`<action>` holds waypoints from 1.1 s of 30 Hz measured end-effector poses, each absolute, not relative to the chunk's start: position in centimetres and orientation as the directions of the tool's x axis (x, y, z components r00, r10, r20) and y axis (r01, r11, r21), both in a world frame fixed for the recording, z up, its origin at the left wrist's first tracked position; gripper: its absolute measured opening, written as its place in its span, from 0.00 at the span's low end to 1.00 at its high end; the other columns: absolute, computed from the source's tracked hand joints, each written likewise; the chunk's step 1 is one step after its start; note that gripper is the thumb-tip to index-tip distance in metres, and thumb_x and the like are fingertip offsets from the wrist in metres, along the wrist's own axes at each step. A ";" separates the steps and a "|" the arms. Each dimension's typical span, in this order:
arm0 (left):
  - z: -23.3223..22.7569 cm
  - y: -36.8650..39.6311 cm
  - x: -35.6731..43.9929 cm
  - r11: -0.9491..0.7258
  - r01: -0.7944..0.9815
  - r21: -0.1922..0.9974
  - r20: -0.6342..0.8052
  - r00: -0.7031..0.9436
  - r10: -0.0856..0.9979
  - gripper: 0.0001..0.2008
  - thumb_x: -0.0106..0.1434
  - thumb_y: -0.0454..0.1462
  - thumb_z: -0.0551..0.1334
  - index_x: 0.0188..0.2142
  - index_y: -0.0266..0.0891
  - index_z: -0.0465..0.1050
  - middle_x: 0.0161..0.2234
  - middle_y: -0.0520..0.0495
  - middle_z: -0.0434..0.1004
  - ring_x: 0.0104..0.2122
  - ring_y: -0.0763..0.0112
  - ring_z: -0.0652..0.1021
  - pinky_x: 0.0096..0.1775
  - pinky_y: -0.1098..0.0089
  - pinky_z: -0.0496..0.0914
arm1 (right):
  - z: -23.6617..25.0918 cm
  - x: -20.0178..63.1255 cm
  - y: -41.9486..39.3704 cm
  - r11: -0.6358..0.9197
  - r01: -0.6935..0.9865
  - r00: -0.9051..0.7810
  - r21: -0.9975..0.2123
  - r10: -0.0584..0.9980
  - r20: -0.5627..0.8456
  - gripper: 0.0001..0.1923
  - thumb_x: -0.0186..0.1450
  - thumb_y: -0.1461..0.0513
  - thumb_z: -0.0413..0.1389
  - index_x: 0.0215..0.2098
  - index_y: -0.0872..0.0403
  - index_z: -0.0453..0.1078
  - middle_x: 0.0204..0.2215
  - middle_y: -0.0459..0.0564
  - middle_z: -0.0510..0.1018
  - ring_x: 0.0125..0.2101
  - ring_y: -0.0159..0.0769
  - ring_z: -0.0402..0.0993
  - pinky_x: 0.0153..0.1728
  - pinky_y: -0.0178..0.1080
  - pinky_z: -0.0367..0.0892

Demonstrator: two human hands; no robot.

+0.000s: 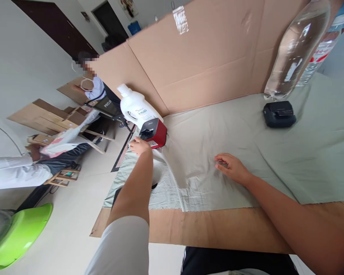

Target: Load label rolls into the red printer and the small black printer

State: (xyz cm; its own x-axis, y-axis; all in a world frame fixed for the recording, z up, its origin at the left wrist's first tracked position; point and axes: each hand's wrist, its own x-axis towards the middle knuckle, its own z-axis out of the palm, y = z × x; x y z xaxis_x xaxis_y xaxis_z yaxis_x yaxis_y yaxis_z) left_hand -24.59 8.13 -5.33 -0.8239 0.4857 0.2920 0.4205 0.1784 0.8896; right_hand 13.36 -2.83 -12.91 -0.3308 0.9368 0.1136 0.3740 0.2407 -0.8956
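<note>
grey cloth (212, 122) meets a cardboard screen (206, 57); left fingers (134, 145) at a red box (160, 134), grip unclear; right fingers (224, 156) half open, empty

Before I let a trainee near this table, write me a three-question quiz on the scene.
1. Multiple choice: which thing is the left hand at?
A) the large clear bottle
B) the red-sided box
C) the small black device

2. True or false: the right hand is wrapped around the large clear bottle.

3. Fill in: the upright panel behind the white jug is made of ____.

Key:
1. B
2. False; it is over the cloth, with nothing seen in it.
3. Cardboard
</note>
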 end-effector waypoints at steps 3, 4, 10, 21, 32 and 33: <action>-6.0 6.2 -18.3 0.033 0.419 0.907 0.357 -0.809 0.468 0.08 0.68 0.38 0.52 0.44 0.40 0.66 0.55 0.37 0.65 0.62 0.56 0.63 0.63 0.54 0.56 | -12.6 13.1 -2.5 0.238 0.388 -0.330 -0.890 0.938 0.107 0.11 0.64 0.56 0.55 0.42 0.50 0.74 0.45 0.55 0.79 0.45 0.42 0.75 0.45 0.46 0.73; -6.6 5.4 -15.6 -0.065 0.370 0.927 0.336 -0.737 0.586 0.07 0.67 0.37 0.53 0.42 0.40 0.66 0.53 0.40 0.68 0.59 0.60 0.66 0.61 0.58 0.58 | -12.5 12.9 -2.4 0.235 0.387 -0.324 -0.892 0.940 0.107 0.10 0.64 0.57 0.55 0.41 0.51 0.74 0.43 0.55 0.79 0.43 0.41 0.76 0.44 0.45 0.72; -11.4 -1.6 -2.3 -0.133 -0.022 0.991 0.112 -0.415 0.903 0.10 0.66 0.43 0.54 0.34 0.41 0.68 0.35 0.48 0.72 0.34 0.71 0.74 0.37 0.70 0.68 | -12.3 13.3 -4.3 0.203 0.365 -0.240 -0.909 0.963 0.119 0.12 0.65 0.55 0.51 0.33 0.51 0.72 0.30 0.49 0.78 0.30 0.36 0.73 0.36 0.41 0.71; -12.0 -6.4 -1.5 -0.034 0.059 0.998 0.037 -0.055 0.998 0.13 0.64 0.47 0.59 0.29 0.42 0.71 0.30 0.48 0.72 0.34 0.66 0.72 0.41 0.65 0.67 | -8.6 23.8 1.9 0.378 0.803 -0.245 -0.461 0.914 0.322 0.16 0.62 0.56 0.57 0.46 0.52 0.75 0.54 0.60 0.74 0.58 0.57 0.64 0.61 0.61 0.55; -12.0 -6.0 -2.2 -0.020 0.149 0.989 0.007 0.090 0.996 0.06 0.60 0.42 0.64 0.33 0.44 0.75 0.31 0.48 0.75 0.32 0.66 0.72 0.38 0.65 0.66 | -9.1 30.2 10.3 -0.366 0.838 0.430 -0.405 0.900 0.076 0.53 0.56 0.43 0.62 0.70 0.56 0.49 0.67 0.73 0.49 0.62 0.72 0.56 0.58 0.63 0.57; -12.1 -6.0 -2.2 -0.022 0.130 0.991 0.012 0.079 0.997 0.06 0.59 0.42 0.64 0.33 0.44 0.75 0.32 0.48 0.75 0.33 0.66 0.72 0.39 0.65 0.66 | -9.0 29.9 9.8 -0.359 0.829 0.430 -0.429 0.899 0.079 0.51 0.56 0.44 0.61 0.70 0.56 0.50 0.66 0.72 0.53 0.61 0.70 0.58 0.58 0.63 0.57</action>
State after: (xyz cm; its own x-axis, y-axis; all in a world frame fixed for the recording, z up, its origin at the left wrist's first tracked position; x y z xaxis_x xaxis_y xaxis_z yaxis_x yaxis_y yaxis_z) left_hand -2.19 -5.98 -12.06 0.0787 0.9968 0.0122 0.1302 -0.0224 0.9912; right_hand 29.89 9.85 -9.01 0.4304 0.8991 0.0795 0.8291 -0.3590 -0.4287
